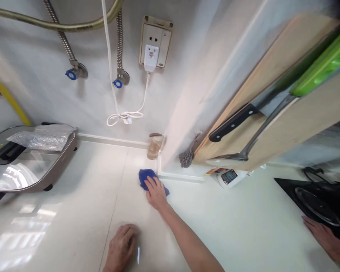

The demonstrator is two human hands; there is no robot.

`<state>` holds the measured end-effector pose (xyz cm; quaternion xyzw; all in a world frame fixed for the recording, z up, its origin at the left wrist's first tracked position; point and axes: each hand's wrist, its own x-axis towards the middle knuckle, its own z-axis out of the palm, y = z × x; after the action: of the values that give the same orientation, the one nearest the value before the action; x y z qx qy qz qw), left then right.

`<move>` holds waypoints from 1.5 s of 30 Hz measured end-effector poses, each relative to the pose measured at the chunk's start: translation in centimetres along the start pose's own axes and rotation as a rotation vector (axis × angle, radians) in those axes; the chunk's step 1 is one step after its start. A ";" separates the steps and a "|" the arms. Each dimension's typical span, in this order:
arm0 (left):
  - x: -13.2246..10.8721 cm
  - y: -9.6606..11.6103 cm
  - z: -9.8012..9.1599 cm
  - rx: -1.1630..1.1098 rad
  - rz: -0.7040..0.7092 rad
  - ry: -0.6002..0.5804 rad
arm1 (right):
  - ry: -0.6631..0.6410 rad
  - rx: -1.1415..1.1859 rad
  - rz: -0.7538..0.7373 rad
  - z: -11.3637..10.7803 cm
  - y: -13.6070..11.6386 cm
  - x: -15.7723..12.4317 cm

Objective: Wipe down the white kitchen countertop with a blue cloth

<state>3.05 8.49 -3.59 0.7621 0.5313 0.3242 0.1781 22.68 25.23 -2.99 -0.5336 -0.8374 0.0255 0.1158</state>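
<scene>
My right hand (157, 192) presses a crumpled blue cloth (144, 176) onto the white countertop, close to the foot of the wall corner. Its fingers lie over the cloth, and blue edges show on both sides of them. Lower in the head view, my left hand (121, 244) is at the counter with its fingers curled in, and nothing shows in it. Just behind the cloth stands a small clear jar or cup with a brown handle-like piece (154, 147), against the wall.
An electric pan with a glass lid (31, 170) stands left. Above hang a white cord (124, 115) and a wall socket (158, 41). A knife (234, 122), a green-handled spatula (260, 132) and a steel scourer (186, 158) hang right. Another person's hand (323, 236) rests near the black hob (289, 189).
</scene>
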 end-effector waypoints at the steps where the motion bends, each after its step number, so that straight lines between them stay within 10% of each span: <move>1: 0.0 -0.1 0.0 -0.001 0.000 0.003 | 0.030 0.024 0.001 0.1 0.3 -1.4; 22: 0.7 -0.3 0.3 0.064 0.058 0.005 | 0.188 -0.324 0.961 -7.9 17.0 -39.0; 29: 1.2 0.0 0.5 0.095 0.022 -0.053 | 0.162 -0.357 1.142 -6.9 13.0 -35.2; 38: 1.8 1.1 0.3 0.157 -0.073 -0.113 | 0.105 -0.071 0.659 -3.9 -1.7 -25.0; 45: 1.9 1.4 0.0 0.151 -0.120 -0.146 | 0.074 0.110 0.231 -3.9 -4.8 -28.7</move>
<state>4.46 9.75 -2.16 0.7618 0.5845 0.2159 0.1774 30.87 -3.01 -3.15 -0.6200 -0.7628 0.0650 0.1720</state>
